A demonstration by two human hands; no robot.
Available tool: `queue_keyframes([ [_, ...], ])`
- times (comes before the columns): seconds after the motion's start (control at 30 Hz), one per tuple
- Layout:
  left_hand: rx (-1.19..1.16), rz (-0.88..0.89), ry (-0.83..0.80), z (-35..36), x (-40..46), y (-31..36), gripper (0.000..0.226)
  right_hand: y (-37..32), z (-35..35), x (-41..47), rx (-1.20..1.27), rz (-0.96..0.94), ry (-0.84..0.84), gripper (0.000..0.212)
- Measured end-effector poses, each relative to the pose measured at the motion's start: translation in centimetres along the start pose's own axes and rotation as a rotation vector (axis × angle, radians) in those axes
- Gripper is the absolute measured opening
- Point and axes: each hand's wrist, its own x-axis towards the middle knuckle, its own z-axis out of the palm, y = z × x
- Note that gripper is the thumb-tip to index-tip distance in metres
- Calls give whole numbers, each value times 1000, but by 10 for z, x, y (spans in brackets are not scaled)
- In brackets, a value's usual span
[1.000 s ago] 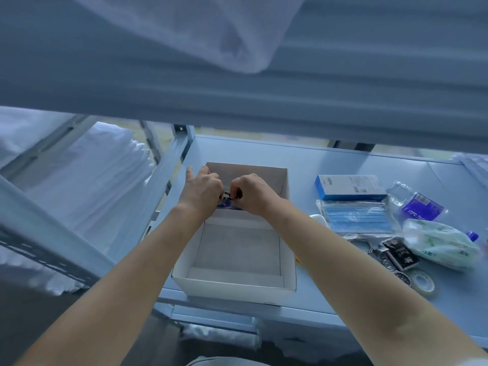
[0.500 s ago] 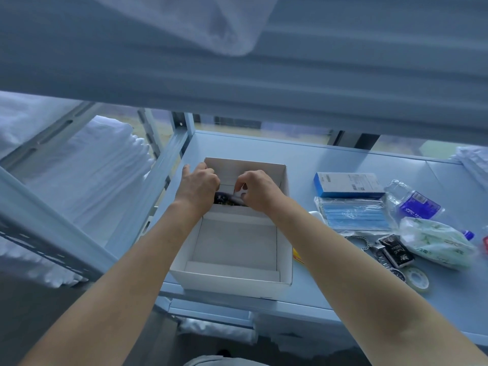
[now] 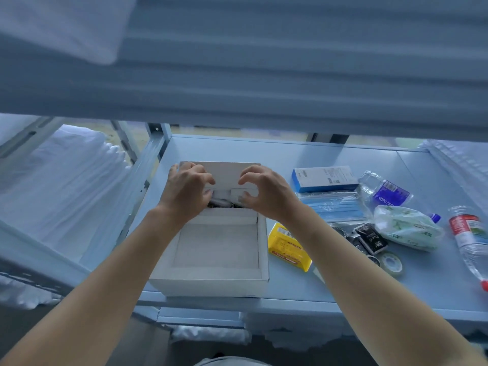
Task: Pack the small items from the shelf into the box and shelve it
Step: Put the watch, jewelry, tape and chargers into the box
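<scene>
An open white box (image 3: 211, 283) stands at the front left of the blue shelf (image 3: 290, 151). Small dark and silver items (image 3: 224, 203) lie inside against its far wall. My left hand (image 3: 184, 196) hovers over that end with fingers curled at the far flap and its thumb beside the items; whether it still holds them is unclear. My right hand (image 3: 266, 194) is opposite, fingers bent like a claw, holding nothing. The rest of the box floor is bare.
Right of the box lie a yellow packet (image 3: 287, 247), a blue-white carton (image 3: 324, 178), a mask pack (image 3: 330, 210), a purple-labelled bottle (image 3: 388, 194), a green tissue pack (image 3: 406, 228), black sachets (image 3: 369, 239), a tape roll (image 3: 390, 262) and a red-labelled bottle (image 3: 470, 241). An upper shelf (image 3: 264, 75) hangs overhead.
Both hands pinched a small dark item together above the box's far end; they lowered it inside, and my right hand has let go and spread away.
</scene>
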Motion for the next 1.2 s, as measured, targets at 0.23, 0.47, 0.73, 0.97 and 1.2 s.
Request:
queue_keyframes([
  [0.23, -188, 151, 76, -3, 21, 88, 16, 35, -22, -62, 65, 103, 192, 23],
  [0.47, -292, 285, -24, 21, 29, 172, 21, 111, -65, -149, 38, 338, 263, 24],
  [0.73, -310, 312, -185, 55, 27, 249, 24, 166, -82, -220, -27, 468, 183, 27],
  [0.97, -239, 243, -328, 79, 22, 278, 24, 177, -68, -220, -109, 361, -56, 29],
  [1.2, -227, 69, -338, 90, 2, 269, 20, 186, -52, -208, -124, 299, -139, 18],
])
